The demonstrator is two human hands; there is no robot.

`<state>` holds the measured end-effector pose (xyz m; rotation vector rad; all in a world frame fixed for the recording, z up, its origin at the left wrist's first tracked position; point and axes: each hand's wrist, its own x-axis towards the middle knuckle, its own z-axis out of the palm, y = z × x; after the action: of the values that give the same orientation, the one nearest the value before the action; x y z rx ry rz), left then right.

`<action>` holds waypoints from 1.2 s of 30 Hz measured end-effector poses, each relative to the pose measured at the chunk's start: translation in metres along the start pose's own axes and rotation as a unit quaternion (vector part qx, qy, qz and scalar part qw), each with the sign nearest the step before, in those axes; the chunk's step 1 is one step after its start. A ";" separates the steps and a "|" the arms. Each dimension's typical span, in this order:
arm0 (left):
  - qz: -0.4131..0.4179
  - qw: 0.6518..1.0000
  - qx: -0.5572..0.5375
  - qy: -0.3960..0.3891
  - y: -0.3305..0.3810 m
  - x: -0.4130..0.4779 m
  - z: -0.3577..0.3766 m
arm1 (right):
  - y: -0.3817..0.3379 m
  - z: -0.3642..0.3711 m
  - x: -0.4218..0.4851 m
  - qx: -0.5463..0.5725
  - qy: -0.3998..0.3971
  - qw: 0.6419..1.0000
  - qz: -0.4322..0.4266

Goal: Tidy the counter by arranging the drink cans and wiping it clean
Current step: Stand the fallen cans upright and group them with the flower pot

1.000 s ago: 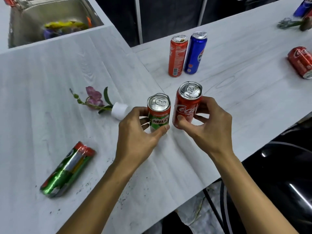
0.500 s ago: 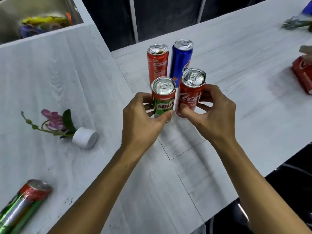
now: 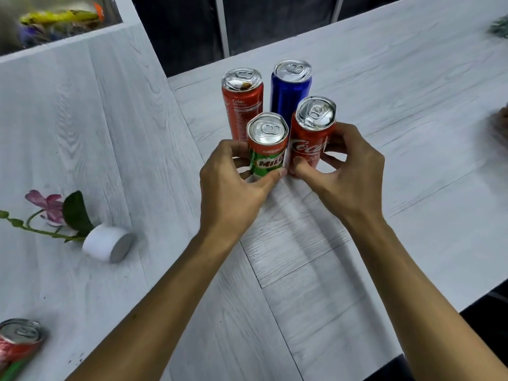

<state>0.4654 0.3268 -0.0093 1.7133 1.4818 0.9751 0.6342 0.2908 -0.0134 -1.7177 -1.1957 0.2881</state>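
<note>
Milo can (image 3: 266, 152): green body, red top band, silver lid. Coca-Cola can (image 3: 309, 145): red, white script. Coke can (image 3: 242, 105) behind: red-orange, white print. Blue can (image 3: 288, 90): plain blue. Counter (image 3: 110, 133): pale grey woodgrain. Flower (image 3: 45, 206): pink, green leaf (image 3: 75, 211); white pot (image 3: 105, 242).

Bright, even overhead light; centre sharp, edges smeared.

Table (image 3: 110, 133) is evenly lit, slightly washed out. Soft shadow streaks fall toward the viewer under the left hand (image 3: 231, 188) and right hand (image 3: 346, 177). Can lids (image 3: 268, 129) show mild specular glare. Motion blur at right edge (image 3: 499, 125) and top-left sink area (image 3: 55, 23); lying can (image 3: 19, 342) at lower left is soft. Wide-angle bend on table edges. Background beyond the table is dark.
</note>
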 end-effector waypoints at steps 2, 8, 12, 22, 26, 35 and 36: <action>-0.002 1.000 -0.003 0.004 -0.001 0.001 0.003 | 0.003 0.000 0.004 0.005 -0.004 1.000 -0.002; -0.009 1.000 -0.011 0.012 -0.005 0.004 0.009 | 0.009 0.001 0.007 0.006 -0.015 1.000 -0.006; -0.005 1.000 -0.013 0.014 -0.005 0.006 0.012 | 0.010 0.002 0.008 0.003 -0.027 1.000 -0.009; -0.001 1.000 -0.019 0.025 -0.006 0.005 0.013 | 0.012 0.000 0.010 -0.013 -0.046 0.999 -0.004; 0.001 0.999 -0.024 0.028 -0.006 0.004 0.014 | 0.010 -0.001 0.008 -0.024 -0.046 0.999 -0.001; -0.015 0.999 -0.015 0.028 -0.013 -0.007 0.011 | 0.016 -0.003 -0.001 -0.081 -0.059 0.995 0.014; -0.020 0.999 -0.011 0.029 -0.014 -0.009 0.009 | 0.017 -0.003 -0.003 -0.092 -0.059 0.994 0.020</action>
<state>0.4661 0.3193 -0.0268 1.6460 1.5320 1.0241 0.6447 0.2857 -0.0268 -1.9085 -1.3095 0.3152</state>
